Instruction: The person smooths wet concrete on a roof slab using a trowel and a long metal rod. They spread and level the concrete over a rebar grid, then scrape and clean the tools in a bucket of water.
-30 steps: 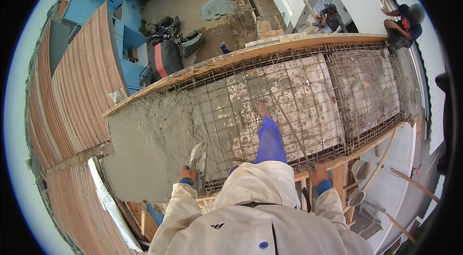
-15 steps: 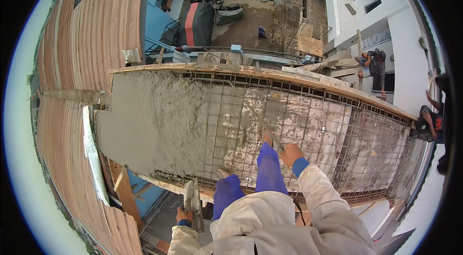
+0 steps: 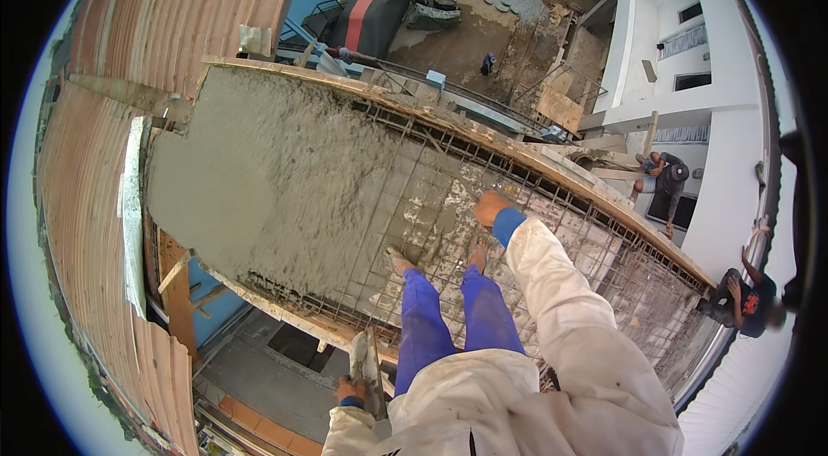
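My left hand is closed on the handle of a cement-smeared float, its long flat blade upright beside the slab's near edge. My right hand makes a fist over the steel mesh, closed around a long thin stick that barely stands out against the bars. Wet concrete fills the left part of the formwork, smoother at the far left and rough toward the mesh. My bare feet stand on the mesh, right of the concrete's edge.
Wooden formwork boards edge the raised slab, with a drop beyond both long sides. Corrugated roofing lies to the left. One person crouches by the white building; another person sits at the right end. A covered car stands below.
My right hand has moved farther out and left over the mesh. My left foot has come forward onto the mesh. The view has turned, tilting the slab down to the right.
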The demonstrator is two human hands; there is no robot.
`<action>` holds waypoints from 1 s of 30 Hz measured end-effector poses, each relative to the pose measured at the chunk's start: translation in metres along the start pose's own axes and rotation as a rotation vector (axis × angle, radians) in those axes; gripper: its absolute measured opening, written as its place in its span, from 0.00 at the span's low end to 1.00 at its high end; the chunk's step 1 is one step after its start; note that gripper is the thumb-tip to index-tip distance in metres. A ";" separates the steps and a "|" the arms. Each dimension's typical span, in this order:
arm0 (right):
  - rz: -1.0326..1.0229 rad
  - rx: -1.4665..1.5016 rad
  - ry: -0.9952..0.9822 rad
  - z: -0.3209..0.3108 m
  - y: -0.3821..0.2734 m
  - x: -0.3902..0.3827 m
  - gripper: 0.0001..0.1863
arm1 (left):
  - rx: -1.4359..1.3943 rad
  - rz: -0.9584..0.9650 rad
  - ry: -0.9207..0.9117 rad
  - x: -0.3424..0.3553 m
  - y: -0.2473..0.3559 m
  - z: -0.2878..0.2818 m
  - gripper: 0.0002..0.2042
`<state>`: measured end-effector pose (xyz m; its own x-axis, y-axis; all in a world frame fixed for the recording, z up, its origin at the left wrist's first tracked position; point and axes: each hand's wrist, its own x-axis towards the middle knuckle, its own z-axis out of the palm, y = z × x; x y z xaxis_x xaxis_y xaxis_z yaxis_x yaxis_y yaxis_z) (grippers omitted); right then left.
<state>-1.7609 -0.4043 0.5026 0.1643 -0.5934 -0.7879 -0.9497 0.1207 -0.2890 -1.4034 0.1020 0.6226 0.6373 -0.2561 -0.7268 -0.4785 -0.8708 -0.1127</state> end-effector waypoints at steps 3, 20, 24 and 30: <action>-0.022 -0.200 -0.003 -0.031 -0.045 0.033 0.14 | -0.013 0.060 -0.018 0.042 0.003 -0.009 0.32; -0.272 0.099 0.510 -0.006 -0.147 0.114 0.26 | -0.340 -0.018 0.215 0.113 0.031 -0.047 0.28; -0.247 0.234 0.525 0.016 -0.106 0.116 0.28 | -0.279 -0.039 0.097 0.088 0.083 -0.015 0.29; -0.263 0.226 0.346 0.006 -0.060 0.115 0.31 | -0.280 0.035 0.065 0.065 0.205 0.019 0.31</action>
<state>-1.6833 -0.4755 0.4259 0.2561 -0.8520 -0.4567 -0.8002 0.0781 -0.5946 -1.4718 -0.0847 0.5395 0.6651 -0.3066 -0.6810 -0.3216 -0.9405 0.1094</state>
